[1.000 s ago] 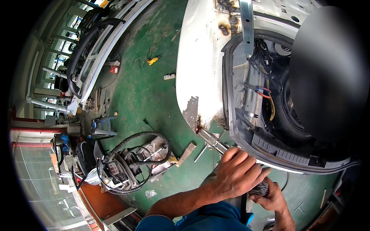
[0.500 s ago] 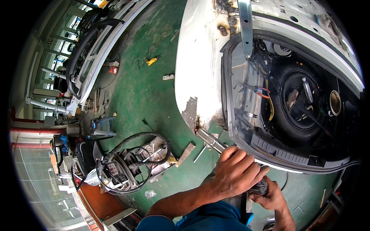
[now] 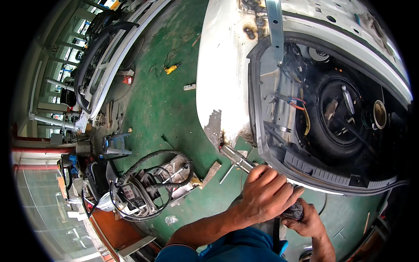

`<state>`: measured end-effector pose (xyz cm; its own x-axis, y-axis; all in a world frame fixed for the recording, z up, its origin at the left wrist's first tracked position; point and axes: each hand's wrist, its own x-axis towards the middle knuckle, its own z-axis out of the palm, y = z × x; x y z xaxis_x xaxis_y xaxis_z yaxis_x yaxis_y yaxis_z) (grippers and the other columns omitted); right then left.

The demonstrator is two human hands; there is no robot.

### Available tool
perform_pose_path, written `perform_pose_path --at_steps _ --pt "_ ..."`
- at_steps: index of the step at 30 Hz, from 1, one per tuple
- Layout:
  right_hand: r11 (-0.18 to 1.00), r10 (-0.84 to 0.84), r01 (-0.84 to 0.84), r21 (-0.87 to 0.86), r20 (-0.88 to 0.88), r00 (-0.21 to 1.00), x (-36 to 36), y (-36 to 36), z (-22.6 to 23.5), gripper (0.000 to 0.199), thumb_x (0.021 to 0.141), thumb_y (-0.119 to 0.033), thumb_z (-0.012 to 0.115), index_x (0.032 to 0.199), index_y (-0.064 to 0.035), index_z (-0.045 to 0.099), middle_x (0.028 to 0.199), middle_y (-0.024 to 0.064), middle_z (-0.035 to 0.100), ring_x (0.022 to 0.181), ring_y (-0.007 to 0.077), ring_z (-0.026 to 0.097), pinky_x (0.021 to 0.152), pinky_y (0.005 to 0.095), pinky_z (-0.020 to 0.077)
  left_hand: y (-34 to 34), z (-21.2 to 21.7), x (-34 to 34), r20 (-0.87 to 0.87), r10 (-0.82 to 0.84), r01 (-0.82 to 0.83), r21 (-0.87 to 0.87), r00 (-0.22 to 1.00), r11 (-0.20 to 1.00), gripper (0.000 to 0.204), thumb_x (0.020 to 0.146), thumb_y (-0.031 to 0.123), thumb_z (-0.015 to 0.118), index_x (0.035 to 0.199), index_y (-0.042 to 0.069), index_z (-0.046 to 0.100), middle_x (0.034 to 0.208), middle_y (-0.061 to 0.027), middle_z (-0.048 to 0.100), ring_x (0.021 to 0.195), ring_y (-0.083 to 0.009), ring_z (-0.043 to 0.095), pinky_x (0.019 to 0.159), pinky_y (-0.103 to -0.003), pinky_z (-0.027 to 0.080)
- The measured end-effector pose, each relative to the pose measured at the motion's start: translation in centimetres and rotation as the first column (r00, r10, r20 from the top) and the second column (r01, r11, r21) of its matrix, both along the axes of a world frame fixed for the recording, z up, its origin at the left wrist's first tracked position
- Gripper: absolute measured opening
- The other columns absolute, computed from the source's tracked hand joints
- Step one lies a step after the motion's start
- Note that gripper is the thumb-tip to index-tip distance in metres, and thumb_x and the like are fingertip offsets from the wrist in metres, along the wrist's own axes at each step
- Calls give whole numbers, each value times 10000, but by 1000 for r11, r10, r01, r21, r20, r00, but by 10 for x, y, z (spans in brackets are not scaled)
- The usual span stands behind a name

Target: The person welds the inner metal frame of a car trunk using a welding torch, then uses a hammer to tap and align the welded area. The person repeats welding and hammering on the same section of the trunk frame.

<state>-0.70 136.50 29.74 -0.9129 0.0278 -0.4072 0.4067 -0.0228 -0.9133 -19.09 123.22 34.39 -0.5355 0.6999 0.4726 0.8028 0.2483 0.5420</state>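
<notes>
My left hand (image 3: 266, 194) is closed round the shaft of a silver cylindrical tool (image 3: 237, 157) that looks like a slide hammer. Behind it, my right hand (image 3: 307, 218) grips the tool's dark rear end (image 3: 293, 211). The tool's tip meets the rusty, bare-metal corner of a white car body (image 3: 222, 87), beside the open boot. A small reddish spot shows at the tip; whether the tip is joined to the metal I cannot tell. My fingers hide the middle of the tool.
Inside the boot lie a spare wheel (image 3: 321, 118) and orange-handled pliers (image 3: 297, 104). A metal bar (image 3: 275, 35) slants over the boot's edge. On the green floor (image 3: 161, 105) stands a machine (image 3: 131, 192) with a thick cable (image 3: 144, 158), near a wooden block (image 3: 210, 174).
The car body and tool tip sit slightly further left in the picture. My grip on the slide-hammer-like tool is the same, and its tip stays at the corner.
</notes>
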Motion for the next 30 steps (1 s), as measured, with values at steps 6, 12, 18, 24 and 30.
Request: perform_pose_path --at_steps 6,12,18,24,30 --pt "998 -21 19 -63 -30 999 -1 -2 -3 589 801 -210 883 1259 -20 565 965 105 766 877 198 747 784 338 577 3 0 -1 -25 5 -4 36 1000 999 233 732 167 833 672 91 621 633 3 501 609 -194 496 664 -361 406" --pt "1000 -2 2 10 -32 1000 -5 3 8 576 781 -212 888 1231 -19 584 908 121 752 804 209 751 711 336 575 0 2 2 12 -27 27 -25 1000 999 229 763 233 835 737 86 661 732 -17 618 689 -198 570 811 -405 440" --pt "994 -65 71 84 -67 996 26 6 2 587 755 -238 895 1217 -23 604 856 143 733 758 266 754 661 354 566 -31 16 55 80 -141 140 17 987 990 238 834 320 806 986 139 774 1110 -80 751 1077 -246 699 1142 -452 373" --pt "995 -24 34 99 -98 995 37 2 -10 568 745 -235 905 1188 -31 614 896 147 738 803 308 750 690 369 570 -41 0 72 166 -167 168 8 972 986 258 845 241 789 1055 91 769 1184 -118 729 1155 -276 681 1125 -469 401" --pt "997 -8 20 78 -153 988 47 -6 -37 572 743 -287 894 1164 -26 608 913 159 729 777 354 735 675 402 577 -28 -4 56 144 -143 175 -241 979 955 244 832 305 813 1023 155 784 1093 -16 746 1034 -202 693 1161 -454 308"
